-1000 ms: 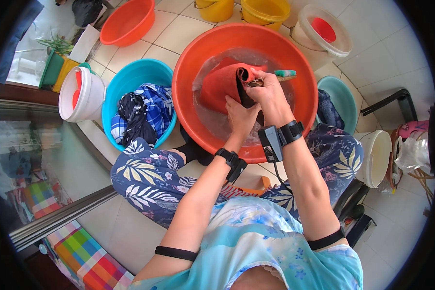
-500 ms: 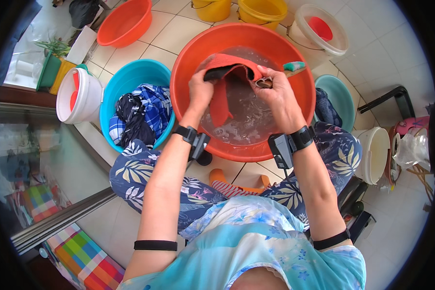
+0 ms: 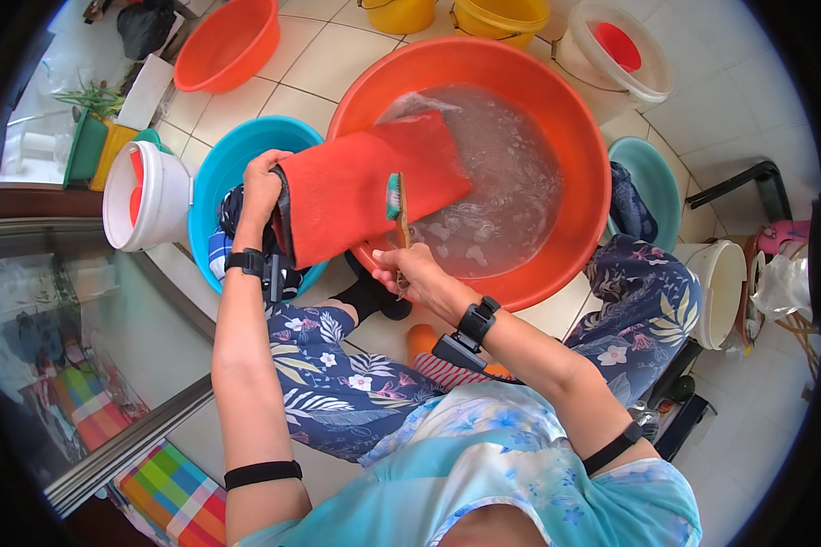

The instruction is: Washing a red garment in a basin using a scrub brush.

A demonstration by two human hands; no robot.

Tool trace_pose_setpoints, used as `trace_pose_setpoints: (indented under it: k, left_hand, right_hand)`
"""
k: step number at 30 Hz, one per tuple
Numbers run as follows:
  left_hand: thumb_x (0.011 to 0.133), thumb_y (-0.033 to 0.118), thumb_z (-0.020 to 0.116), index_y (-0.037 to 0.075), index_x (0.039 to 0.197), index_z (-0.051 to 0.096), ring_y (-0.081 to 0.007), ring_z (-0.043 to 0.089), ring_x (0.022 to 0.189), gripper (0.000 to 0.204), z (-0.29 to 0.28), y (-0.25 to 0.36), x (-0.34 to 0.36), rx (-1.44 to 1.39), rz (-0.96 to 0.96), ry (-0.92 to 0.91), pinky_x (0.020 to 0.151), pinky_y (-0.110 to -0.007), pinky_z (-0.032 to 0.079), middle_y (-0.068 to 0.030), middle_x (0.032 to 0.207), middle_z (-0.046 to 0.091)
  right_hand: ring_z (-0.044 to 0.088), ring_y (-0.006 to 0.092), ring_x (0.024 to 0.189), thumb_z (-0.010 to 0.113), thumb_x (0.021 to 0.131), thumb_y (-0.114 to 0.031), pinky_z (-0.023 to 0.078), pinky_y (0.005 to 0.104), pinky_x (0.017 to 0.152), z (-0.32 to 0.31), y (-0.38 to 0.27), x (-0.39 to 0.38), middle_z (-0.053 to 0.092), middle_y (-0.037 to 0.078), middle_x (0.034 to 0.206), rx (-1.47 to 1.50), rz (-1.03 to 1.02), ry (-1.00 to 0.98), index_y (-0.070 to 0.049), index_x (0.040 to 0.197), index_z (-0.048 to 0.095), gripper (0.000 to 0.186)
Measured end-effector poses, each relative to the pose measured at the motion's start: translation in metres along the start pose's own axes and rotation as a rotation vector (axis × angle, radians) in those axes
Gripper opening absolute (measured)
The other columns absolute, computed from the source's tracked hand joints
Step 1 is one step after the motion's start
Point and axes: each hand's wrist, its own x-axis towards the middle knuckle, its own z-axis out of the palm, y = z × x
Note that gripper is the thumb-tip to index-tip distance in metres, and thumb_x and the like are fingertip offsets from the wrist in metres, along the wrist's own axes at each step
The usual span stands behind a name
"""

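A thick red cloth (image 3: pixel 351 187) with a dark underside slants from the far left rim down into the big orange basin (image 3: pixel 570 100). Its left end, folded so the dark layer shows, is gripped by my left hand (image 3: pixel 263 190) above the blue tub. My right hand (image 3: pixel 421 273) is closed round the wooden handle of a scrubbing brush (image 3: pixel 395 198). The green and white bristles are over the cloth's middle; whether they touch it I cannot tell. Murky, sudsy water (image 3: pixel 497 182) lies in the basin, and the cloth's far end reaches it.
At the left stand a blue tub (image 3: pixel 283 130) with dark and checked clothes and a white bucket (image 3: pixel 144 214). Behind are an orange tub (image 3: pixel 233 41), yellow buckets (image 3: pixel 502 23) and a white bucket (image 3: pixel 643 87). A teal bowl (image 3: pixel 659 178) with dark cloth stands right.
The red cloth, held bunched over the water by both hands, is now spread out toward the left. My right hand has let go of it, and the brush has come from the right to over it.
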Motion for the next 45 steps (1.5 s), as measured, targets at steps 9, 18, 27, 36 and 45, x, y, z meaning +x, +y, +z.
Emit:
trace_pose_setpoints:
  k: [9,18,27,36,45]
  left_hand:
    - [0.074,0.003,0.056,0.003,0.095,0.068,-0.0315,0.066,0.080,0.024,-0.033,-0.030,-0.012,0.678,-0.044,-0.102,0.073,-0.036,0.051,-0.0172,0.084,0.068]
    - [0.075,0.020,0.068,0.007,0.111,0.062,-0.0360,0.050,0.116,0.039,0.070,0.051,-0.035,0.955,0.263,-0.007,0.095,-0.046,0.042,-0.0195,0.127,0.052]
    - [0.064,-0.006,0.067,0.021,0.118,0.061,-0.0368,0.056,0.098,0.061,0.080,0.015,-0.030,1.048,0.012,-0.126,0.082,-0.042,0.050,-0.0172,0.111,0.051]
    - [0.063,-0.011,0.066,0.017,0.111,0.067,-0.0289,0.058,0.078,0.056,0.012,0.060,-0.004,0.869,0.171,-0.139,0.075,-0.035,0.050,-0.0134,0.082,0.055]
    - [0.074,0.007,0.067,0.033,0.125,0.055,-0.0311,0.042,0.118,0.058,0.008,0.003,-0.040,1.450,0.237,0.113,0.101,-0.058,0.027,-0.0089,0.127,0.047]
  right_hand:
    - [0.059,0.0266,0.054,0.059,0.087,-0.042,0.046,0.0386,0.049,-0.039,0.026,0.045,0.062,0.016,0.069,-0.560,-0.180,0.289,0.004,0.081,0.057,0.047]
    - [0.058,0.0492,0.091,0.032,0.091,-0.059,0.044,0.0506,0.077,-0.045,0.047,0.099,0.059,0.035,0.084,-0.959,-0.456,0.174,0.008,0.093,0.058,0.072]
    - [0.057,0.0466,0.097,0.034,0.093,-0.055,0.045,0.0492,0.082,-0.064,0.016,0.062,0.061,0.030,0.093,-0.995,-0.332,0.155,0.004,0.088,0.064,0.067]
    - [0.058,0.0407,0.102,0.040,0.091,-0.050,0.045,0.0469,0.086,-0.132,-0.011,0.054,0.064,0.022,0.102,-0.931,-0.317,0.468,-0.003,0.105,0.062,0.053]
    - [0.057,0.0401,0.101,0.041,0.094,-0.042,0.044,0.0442,0.087,-0.036,0.012,0.045,0.063,0.022,0.104,-0.987,-0.540,0.096,-0.010,0.139,0.038,0.055]
